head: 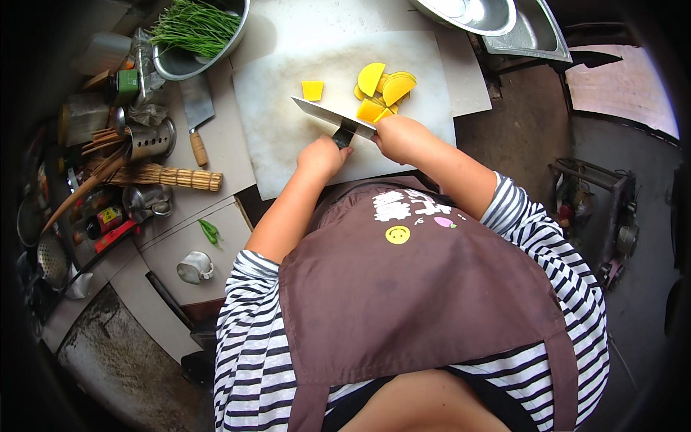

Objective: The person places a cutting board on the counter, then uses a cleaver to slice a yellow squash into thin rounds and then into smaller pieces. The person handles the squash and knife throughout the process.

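Note:
On a large white cutting board (280, 140) my right hand (402, 137) is closed at the handle end of a cleaver (329, 112), whose blade points up and to the left. Beneath the blade, my left hand (322, 158) holds a small dark object (343, 139), partly hidden by the fingers; what it is I cannot tell. Just beyond the right hand lies a pile of yellow slices (398, 89), some half-round with a dark rind edge. A single yellow piece (312, 90) rests apart from them, past the tip of the blade.
A metal bowl of green stalks (200, 27) stands at the upper left, a second cleaver (197, 105) below it. Utensils, a metal holder (154, 137) and a bamboo brush (178, 177) crowd the left. Green peppers (209, 233) and a metal cup (194, 267) sit lower. A sink (532, 32) is upper right.

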Demonstrator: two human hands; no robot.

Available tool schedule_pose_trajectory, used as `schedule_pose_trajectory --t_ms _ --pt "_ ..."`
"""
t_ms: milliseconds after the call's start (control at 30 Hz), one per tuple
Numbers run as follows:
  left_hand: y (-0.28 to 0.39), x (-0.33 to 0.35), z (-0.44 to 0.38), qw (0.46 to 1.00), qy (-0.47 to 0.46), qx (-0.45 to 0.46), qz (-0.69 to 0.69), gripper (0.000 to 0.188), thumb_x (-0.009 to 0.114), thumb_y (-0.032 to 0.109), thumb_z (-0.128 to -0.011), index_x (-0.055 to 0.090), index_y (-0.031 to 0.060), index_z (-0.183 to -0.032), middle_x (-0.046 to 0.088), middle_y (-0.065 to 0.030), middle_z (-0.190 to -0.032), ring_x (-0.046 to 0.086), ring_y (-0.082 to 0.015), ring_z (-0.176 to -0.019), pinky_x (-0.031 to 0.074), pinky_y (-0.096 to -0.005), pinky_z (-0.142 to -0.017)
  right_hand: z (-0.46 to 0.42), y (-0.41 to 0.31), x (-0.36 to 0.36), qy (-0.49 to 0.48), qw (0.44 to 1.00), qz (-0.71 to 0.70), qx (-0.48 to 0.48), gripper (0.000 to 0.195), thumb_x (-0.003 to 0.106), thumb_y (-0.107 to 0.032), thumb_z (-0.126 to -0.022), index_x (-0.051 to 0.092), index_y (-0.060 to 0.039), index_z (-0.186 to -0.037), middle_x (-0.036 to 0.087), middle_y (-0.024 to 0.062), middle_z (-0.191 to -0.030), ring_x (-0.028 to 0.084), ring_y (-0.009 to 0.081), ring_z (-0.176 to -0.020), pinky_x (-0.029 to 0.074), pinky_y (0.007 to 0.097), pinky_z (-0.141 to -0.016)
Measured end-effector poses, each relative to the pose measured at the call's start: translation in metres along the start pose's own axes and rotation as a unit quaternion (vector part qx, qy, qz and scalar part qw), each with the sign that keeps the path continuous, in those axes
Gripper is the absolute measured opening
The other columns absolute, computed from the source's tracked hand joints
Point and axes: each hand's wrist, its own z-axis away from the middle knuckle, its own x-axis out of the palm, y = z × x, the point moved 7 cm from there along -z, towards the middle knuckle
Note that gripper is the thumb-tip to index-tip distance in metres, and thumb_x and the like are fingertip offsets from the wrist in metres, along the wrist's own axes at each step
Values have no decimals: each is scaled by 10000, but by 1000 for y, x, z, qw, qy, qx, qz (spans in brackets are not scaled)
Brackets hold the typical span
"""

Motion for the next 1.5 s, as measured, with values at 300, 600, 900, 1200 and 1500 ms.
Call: schedule_pose_trajectory --t_ms 300,600,900,1200,1500 --pt "3 6 -2 1000 -14 11 13 575 580 493 -857 549 -24 -1105 631 -208 -1094 617 -335 -1013 494 -406 -845 -35 -12 33 133 989 2 -61 253 551 -237 -872 656 -27 -777 653 192 -769 630 378 -737 495 460 -658" --pt "3 6 2 999 23 -17 19 574 554 488 -871 509 -21 -1133 635 -203 -1084 628 -325 -1004 499 -410 -831 -39 -13 27 150 986 -5 -71 251 562 -250 -856 678 -31 -817 666 198 -837 647 363 -800 509 447 -698" --pt "-4 14 10 993 95 -3 64 519 536 453 -873 482 -26 -1065 653 -243 -957 641 -386 -904 505 -459 -774 0 -11 -2 131 989 -16 -59 311 545 -296 -888 661 -18 -811 651 196 -815 624 376 -777 494 461 -685" --pt "-5 18 4 992 102 14 73 522 545 454 -865 493 -25 -1064 654 -241 -963 638 -385 -911 504 -458 -778 -1 -26 1 57 996 53 -38 229 546 -197 -862 687 -16 -859 665 197 -858 643 355 -818 508 437 -710" --pt "-2 13 5 998 43 -4 47 558 527 481 -890 475 -13 -1144 644 -198 -1079 636 -318 -1005 510 -412 -810 -7 -30 3 39 996 66 -35 181 539 -60 -771 696 -17 -848 672 198 -889 655 339 -831 522 414 -710"
